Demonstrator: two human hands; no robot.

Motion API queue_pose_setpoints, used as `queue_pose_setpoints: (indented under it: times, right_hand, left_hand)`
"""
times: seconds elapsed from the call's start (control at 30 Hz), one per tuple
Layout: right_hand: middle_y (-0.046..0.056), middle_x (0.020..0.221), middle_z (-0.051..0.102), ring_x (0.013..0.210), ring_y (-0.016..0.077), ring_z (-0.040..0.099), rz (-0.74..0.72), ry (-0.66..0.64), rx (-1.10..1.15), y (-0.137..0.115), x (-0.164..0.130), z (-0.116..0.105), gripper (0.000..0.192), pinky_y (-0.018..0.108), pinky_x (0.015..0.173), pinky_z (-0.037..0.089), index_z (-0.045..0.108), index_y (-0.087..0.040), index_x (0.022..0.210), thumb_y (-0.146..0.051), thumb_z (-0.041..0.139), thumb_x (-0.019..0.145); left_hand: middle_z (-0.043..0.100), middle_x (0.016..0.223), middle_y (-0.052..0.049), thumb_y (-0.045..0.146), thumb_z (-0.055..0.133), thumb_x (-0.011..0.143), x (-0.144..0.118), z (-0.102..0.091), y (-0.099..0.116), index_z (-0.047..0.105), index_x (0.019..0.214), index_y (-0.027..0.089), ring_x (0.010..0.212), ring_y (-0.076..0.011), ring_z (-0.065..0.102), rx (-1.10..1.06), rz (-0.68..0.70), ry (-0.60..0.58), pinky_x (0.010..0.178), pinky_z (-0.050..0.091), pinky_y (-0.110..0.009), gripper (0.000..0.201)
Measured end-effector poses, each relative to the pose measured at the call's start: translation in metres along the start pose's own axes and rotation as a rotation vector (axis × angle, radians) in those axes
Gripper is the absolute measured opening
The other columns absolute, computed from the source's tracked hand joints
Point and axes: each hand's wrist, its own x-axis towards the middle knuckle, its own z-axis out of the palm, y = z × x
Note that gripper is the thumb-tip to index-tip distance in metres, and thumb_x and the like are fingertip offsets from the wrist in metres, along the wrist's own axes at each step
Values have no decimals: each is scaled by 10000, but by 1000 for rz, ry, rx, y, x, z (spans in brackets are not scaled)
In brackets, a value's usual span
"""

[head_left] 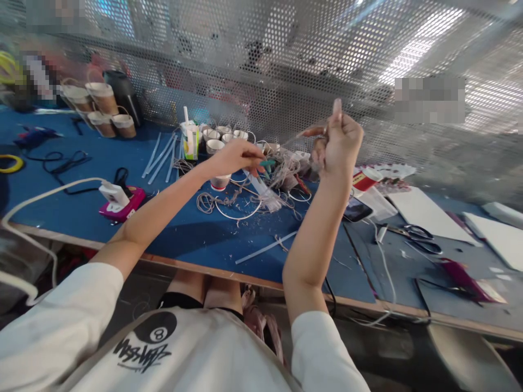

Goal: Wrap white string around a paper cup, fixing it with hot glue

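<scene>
My left hand (237,157) reaches over the cluttered middle of the bench with its fingers bent and closed. A small teal tool (267,163) shows at its fingertips; its kind is unclear. Below that hand stands a white paper cup (220,182) with a red band at its base. My right hand (342,139) is raised above the bench, one digit pointing up and the others curled, partly blurred. A thin strand seems to run leftward from its fingers. Between and beneath both hands lies a tangle of grey-brown twine (286,173) with clear plastic.
Small cups (214,146) and a drink carton (190,140) stand behind my left hand. Glue sticks (163,158) and a pink power strip (122,204) lie left. Scissors (417,233), a phone (357,209) and white boards (433,215) are right. Perforated metal (229,65) borders the back.
</scene>
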Motion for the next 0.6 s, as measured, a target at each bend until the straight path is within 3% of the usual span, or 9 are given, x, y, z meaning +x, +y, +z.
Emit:
queue_pose_setpoints:
  times: [0.17, 0.27, 0.33, 0.4, 0.47, 0.53, 0.6]
  right_hand:
    - [-42, 568, 697, 286, 64, 163, 80, 259, -27, 6, 13, -21, 448, 240, 280, 106, 354, -238, 639, -280, 317, 1084]
    - [-48, 696, 756, 310, 75, 169, 191, 271, 38, 22, 28, -42, 450, 236, 287, 200, 301, -238, 628, -297, 310, 1074]
    - [-53, 714, 755, 313, 79, 181, 240, 305, 103, 33, 38, -53, 432, 233, 297, 261, 296, -237, 635, -295, 323, 1063]
    - [-46, 683, 732, 320, 74, 288, 222, 393, 175, 42, 44, -57, 416, 210, 334, 349, 288, -234, 646, -273, 313, 1060]
    - [-22, 695, 725, 426, 75, 516, 177, 444, 229, 46, 45, -54, 417, 193, 429, 463, 281, -232, 652, -270, 271, 1067]
    - [11, 746, 733, 621, 89, 676, 144, 426, 268, 45, 42, -47, 432, 204, 546, 540, 282, -231, 650, -288, 233, 1075]
    - [31, 778, 734, 711, 101, 716, 117, 390, 300, 43, 38, -40, 448, 228, 620, 569, 279, -227, 643, -313, 226, 1080]
  left_hand:
    - [684, 777, -14, 521, 574, 946, 3, -30, -2, 626, 906, 159, 801, -144, 718, 17, 34, 281, 754, 593, -309, 368]
    - [604, 712, 34, 617, 563, 913, 2, -55, -4, 547, 881, 236, 880, -130, 664, -123, 75, 475, 802, 578, -292, 383]
    - [528, 663, 59, 683, 647, 811, -2, -75, -3, 508, 861, 263, 904, -118, 609, -245, 105, 526, 858, 557, -282, 445]
    - [499, 683, 69, 709, 763, 667, -6, -93, -1, 490, 853, 261, 920, -114, 550, -272, 154, 514, 914, 529, -294, 556]
    - [506, 728, 63, 752, 770, 607, -11, -106, 0, 470, 819, 245, 895, -110, 499, -176, 204, 561, 907, 495, -305, 627]
    - [499, 722, 55, 810, 728, 595, -15, -113, 1, 448, 808, 241, 869, -115, 470, -99, 203, 588, 853, 464, -308, 669]
    - [436, 638, 62, 836, 720, 568, -18, -115, 1, 441, 819, 255, 803, -108, 452, -125, 172, 541, 752, 430, -293, 692]
